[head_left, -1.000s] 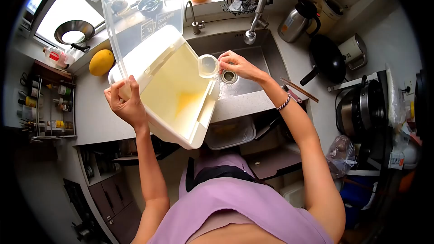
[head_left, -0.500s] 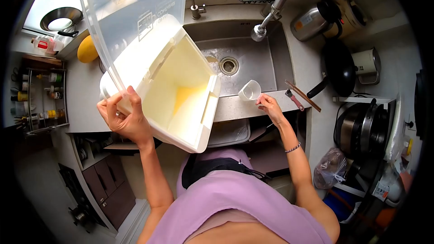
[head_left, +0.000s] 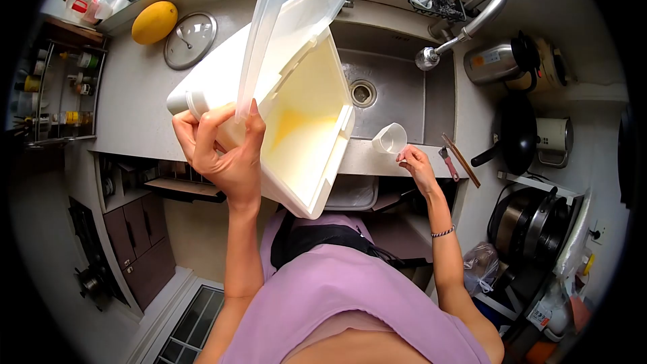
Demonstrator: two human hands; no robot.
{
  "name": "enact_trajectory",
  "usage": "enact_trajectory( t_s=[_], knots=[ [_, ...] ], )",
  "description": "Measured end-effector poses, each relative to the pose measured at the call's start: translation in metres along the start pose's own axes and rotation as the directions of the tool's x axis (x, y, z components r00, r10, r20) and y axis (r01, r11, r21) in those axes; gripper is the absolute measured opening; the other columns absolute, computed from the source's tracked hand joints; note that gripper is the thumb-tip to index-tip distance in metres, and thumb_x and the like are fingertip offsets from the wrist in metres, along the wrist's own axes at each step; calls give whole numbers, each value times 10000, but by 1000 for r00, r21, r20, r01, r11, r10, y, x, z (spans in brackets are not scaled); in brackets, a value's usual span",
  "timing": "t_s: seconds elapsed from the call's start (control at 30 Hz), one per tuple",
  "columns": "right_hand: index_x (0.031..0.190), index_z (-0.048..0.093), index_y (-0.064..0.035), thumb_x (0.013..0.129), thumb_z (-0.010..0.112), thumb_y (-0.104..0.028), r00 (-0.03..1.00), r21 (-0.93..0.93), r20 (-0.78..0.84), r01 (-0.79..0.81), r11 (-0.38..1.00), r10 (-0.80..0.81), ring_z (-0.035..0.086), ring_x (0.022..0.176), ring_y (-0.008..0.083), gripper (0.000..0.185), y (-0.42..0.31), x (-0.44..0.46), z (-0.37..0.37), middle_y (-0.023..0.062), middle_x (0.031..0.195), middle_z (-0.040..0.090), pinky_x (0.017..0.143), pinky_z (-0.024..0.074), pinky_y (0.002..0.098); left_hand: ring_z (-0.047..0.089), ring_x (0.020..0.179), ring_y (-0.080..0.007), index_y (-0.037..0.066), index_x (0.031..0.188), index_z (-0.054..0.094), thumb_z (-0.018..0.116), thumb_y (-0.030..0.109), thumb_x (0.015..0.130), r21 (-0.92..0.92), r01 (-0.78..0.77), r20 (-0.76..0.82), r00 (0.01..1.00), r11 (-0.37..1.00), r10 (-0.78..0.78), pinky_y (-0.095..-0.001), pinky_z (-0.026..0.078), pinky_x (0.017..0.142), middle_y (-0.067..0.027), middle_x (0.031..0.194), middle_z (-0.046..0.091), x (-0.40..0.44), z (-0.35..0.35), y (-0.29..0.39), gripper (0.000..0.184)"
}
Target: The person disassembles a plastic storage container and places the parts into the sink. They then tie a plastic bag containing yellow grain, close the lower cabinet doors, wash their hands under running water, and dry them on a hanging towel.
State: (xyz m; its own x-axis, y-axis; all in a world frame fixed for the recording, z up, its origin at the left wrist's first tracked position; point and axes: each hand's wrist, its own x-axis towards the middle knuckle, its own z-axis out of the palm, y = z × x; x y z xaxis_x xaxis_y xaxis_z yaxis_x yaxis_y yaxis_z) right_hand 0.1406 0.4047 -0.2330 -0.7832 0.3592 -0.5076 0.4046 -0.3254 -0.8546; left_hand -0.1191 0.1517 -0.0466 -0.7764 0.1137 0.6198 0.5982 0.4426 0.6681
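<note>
A large white storage bin [head_left: 303, 182] tilts over the counter's front edge beside the sink. Its open mouth shows a yellowish patch inside. The translucent lid [head_left: 303, 0] stands swung up from the bin. My left hand [head_left: 226, 145] is closed at the bin's near left side, thumb and fingers gripping by the lid's lower corner; a wheel shows beside the fingers. Out to the right, my right hand [head_left: 416, 167] pinches the handle of a small clear measuring cup [head_left: 389, 139]. The cup is apart from the bin, above the sink's front rim, and looks empty.
The steel sink [head_left: 391, 87] lies behind the cup, with a faucet [head_left: 485, 17] at its right. Chopsticks [head_left: 461, 160] and a pink-handled peeler [head_left: 449, 164] rest on the right rim. A frying pan [head_left: 517, 128], steel kettle [head_left: 492, 61], yellow melon [head_left: 154, 22] and glass lid [head_left: 191, 40] surround the area.
My view has shifted left, so most things sit further right. The bin's lid has swung to a steeper, more edge-on angle. Both hands keep their holds.
</note>
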Motion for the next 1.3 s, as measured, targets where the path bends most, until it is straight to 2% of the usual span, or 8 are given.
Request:
enact_trajectory(
  t_s=[0.17, 0.33, 0.43, 0.5, 0.77, 1.0, 1.1, 1.3],
  knots=[
    [829, 550, -99, 975, 458, -302, 999, -9, 34, 0, 1000, 1, 513, 851, 87, 267, -7, 7, 7, -16, 842, 548, 792, 412, 250, 412, 712, -140, 71, 772, 631, 790, 82, 676, -112, 146, -50, 987, 983, -152, -249, 340, 574, -23, 822, 363, 7, -3, -5, 186],
    [824, 547, -106, 966, 477, -318, 1000, -39, 18, -12, 999, 13, 517, 856, 86, 265, -7, 5, 10, -18, 840, 549, 789, 413, 251, 444, 721, -166, 68, 771, 628, 801, 113, 664, -94, 146, -65, 986, 985, -153, -281, 388, 616, -42, 828, 369, 9, -7, -10, 209],
    [822, 545, -106, 965, 480, -322, 1000, -43, -15, -26, 999, 25, 521, 858, 88, 266, -12, 6, 9, -16, 837, 548, 789, 416, 252, 388, 703, -94, 67, 787, 609, 776, 92, 717, -94, 101, -51, 993, 991, -106, -209, 321, 543, -9, 845, 353, 11, -8, -15, 182],
    [823, 545, -106, 964, 483, -324, 999, -52, -41, -21, 998, 19, 523, 854, 91, 267, -15, 3, 7, -14, 837, 548, 787, 417, 252, 449, 725, -173, 74, 768, 625, 798, 127, 673, -123, 169, -55, 983, 978, -177, -281, 393, 622, -43, 833, 372, 10, -7, -16, 204],
    [845, 559, -88, 966, 476, -283, 1000, -47, -18, -22, 999, 21, 518, 859, 86, 244, -16, -9, 7, -15, 852, 554, 802, 419, 256, 384, 691, -87, 76, 773, 622, 785, 109, 707, -166, 164, -102, 978, 972, -183, -214, 294, 501, 6, 817, 367, 9, -15, -29, 180],
    [832, 559, -90, 972, 465, -282, 993, -52, 8, -121, 991, 121, 507, 836, 88, 256, 3, -15, -4, -24, 832, 546, 786, 411, 255, 420, 679, -66, 69, 770, 592, 767, 66, 722, -174, 201, -88, 972, 964, -218, -195, 349, 506, 6, 815, 384, 10, -19, -29, 182],
    [841, 563, -75, 974, 458, -296, 987, -209, -8, -156, 965, 158, 500, 811, 82, 278, 17, -18, -15, -25, 817, 548, 769, 406, 246, 421, 652, -47, 42, 777, 557, 700, 25, 789, -175, 173, -73, 979, 969, -188, -183, 365, 553, 25, 810, 403, 15, -26, -42, 145],
    [891, 574, -24, 967, 463, -274, 990, -374, -36, -139, 917, 135, 514, 789, 95, 284, 14, -24, -6, 14, 818, 577, 739, 425, 251, 544, 659, -61, 27, 844, 565, 643, 98, 864, -439, 258, -93, 940, 861, -329, -210, 458, 615, -16, 751, 595, 18, -45, -96, 107]
  ],
)
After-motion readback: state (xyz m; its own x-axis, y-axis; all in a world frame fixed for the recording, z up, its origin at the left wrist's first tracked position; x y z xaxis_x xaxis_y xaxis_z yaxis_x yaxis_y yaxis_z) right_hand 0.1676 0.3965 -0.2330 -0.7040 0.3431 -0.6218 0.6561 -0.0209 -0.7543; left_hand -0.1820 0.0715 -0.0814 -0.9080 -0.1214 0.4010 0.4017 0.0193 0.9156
